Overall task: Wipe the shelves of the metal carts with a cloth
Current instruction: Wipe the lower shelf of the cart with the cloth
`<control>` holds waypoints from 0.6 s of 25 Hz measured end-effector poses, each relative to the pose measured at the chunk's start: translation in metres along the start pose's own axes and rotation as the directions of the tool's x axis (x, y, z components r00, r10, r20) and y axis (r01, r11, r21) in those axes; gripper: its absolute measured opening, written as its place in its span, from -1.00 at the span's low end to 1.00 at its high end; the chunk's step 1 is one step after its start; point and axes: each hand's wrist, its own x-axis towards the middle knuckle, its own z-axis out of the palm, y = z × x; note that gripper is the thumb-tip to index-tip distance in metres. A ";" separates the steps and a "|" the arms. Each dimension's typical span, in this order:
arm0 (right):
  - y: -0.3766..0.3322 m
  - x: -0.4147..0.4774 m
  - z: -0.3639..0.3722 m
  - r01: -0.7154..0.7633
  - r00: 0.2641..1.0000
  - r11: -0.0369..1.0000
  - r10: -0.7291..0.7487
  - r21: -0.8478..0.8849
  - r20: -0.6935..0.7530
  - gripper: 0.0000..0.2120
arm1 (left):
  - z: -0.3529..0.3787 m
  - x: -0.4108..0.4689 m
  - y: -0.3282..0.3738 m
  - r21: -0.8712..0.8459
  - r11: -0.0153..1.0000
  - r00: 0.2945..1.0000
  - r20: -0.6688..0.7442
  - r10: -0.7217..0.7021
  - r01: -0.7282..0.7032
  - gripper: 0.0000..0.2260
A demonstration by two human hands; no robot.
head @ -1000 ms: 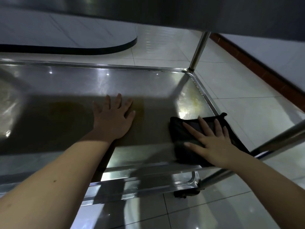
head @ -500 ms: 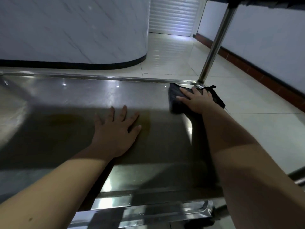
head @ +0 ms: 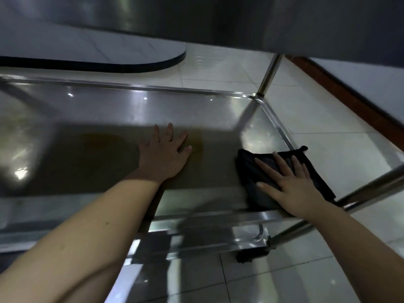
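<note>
right hand (head: pixel 293 182) flat on black cloth (head: pixel 258 178), near corner of shelf (head: pixel 131 110)

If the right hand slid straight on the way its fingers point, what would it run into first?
Judging roughly, the right hand, flat on the cloth, points up and left across the shelf. The way looks free until the far rim; the post stands off to the right.

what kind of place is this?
Probably a back-of-house service area, such as a commercial kitchen or canteen corridor; can't say which. Cues: a stainless steel cart shelf on a caster, a glossy white tiled floor, and a curved tiled wall base behind.
</note>
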 end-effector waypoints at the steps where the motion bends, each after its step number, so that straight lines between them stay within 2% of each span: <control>1: -0.001 0.001 -0.002 -0.008 1.000 1.000 0.008 -0.001 -0.009 -0.37 | -0.005 0.001 -0.001 -0.035 0.999 0.999 0.035 0.023 -0.022 -0.51; 3: -0.003 0.003 -0.005 -0.017 1.000 1.000 0.017 0.006 -0.019 -0.37 | -0.021 0.004 -0.021 -0.113 0.990 0.993 0.067 0.097 -0.089 -0.55; 5: -0.002 0.004 -0.005 -0.013 1.000 1.000 0.013 -0.002 -0.022 -0.35 | -0.037 0.001 -0.066 -0.089 0.990 0.992 0.055 0.112 -0.107 -0.56; 8: -0.005 0.002 -0.004 -0.024 1.000 1.000 0.023 -0.010 -0.018 -0.34 | -0.039 -0.018 -0.126 0.052 0.998 0.996 0.087 -0.036 0.031 -0.51; 10: -0.010 0.000 -0.009 -0.041 0.999 0.999 0.041 0.023 0.004 -0.35 | -0.034 -0.026 -0.134 0.090 0.994 0.994 0.075 -0.074 0.067 -0.49; 13: -0.033 -0.003 -0.019 -0.057 0.996 0.997 0.052 0.055 0.073 -0.37 | -0.028 -0.024 -0.129 0.076 0.996 0.998 0.021 -0.053 0.051 -0.48; 15: -0.078 -0.002 -0.009 0.054 0.995 0.998 -0.057 0.038 0.083 -0.40 | -0.025 -0.024 -0.132 0.087 0.995 0.999 -0.015 -0.046 0.047 -0.47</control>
